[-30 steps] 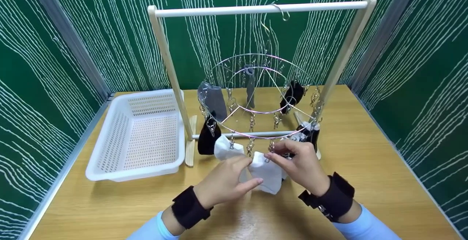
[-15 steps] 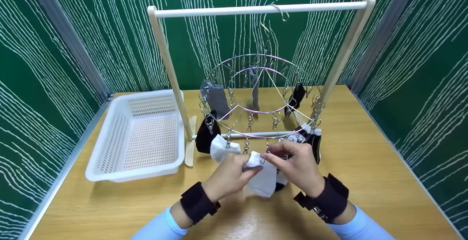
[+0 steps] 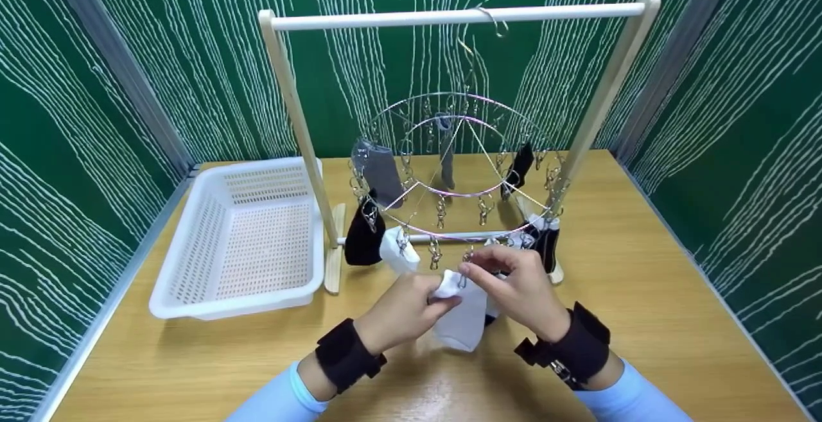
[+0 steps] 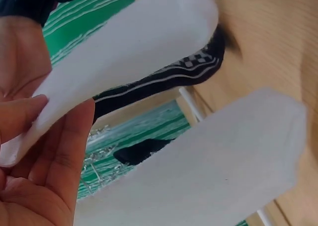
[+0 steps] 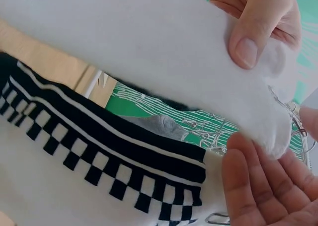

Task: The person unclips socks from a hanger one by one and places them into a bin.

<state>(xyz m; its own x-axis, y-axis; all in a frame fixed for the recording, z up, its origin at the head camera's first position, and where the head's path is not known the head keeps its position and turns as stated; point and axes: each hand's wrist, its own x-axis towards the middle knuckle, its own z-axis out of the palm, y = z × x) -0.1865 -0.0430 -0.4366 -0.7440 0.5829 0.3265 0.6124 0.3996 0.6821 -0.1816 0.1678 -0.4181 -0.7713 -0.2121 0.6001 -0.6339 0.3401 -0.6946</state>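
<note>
The left hand [image 3: 401, 309] pinches the cuff of a white sock [image 3: 461, 321], its grip firm between thumb and fingers, while the right hand [image 3: 520, 284] pinches a metal clip [image 3: 463, 279] at the cuff's edge. Taking the held sock as the clock's centre in the head view, its foot hangs toward six o'clock, the left forearm comes in from about seven and the right from about five. Both wrists carry black bands [image 3: 347, 356], and light blue sleeves [image 3: 282, 396] cover the forearms. In the right wrist view, a checkered sock [image 5: 124, 166] hangs just beside the held one. Toward twelve is a round wire hanger [image 3: 459, 195], with another pale sock [image 3: 399, 252] near ten, a dark sock [image 3: 365, 236] just beyond it and a grey sock [image 3: 381, 175] at eleven. A wooden rack [image 3: 459, 16] spans above, standing on the wood-grained bench [image 3: 642, 281]. A perforated plastic basket [image 3: 244, 303] sits between nine and ten, left of the rack. Green walls [image 3: 725, 120] streaked with white lines enclose the bench.
</note>
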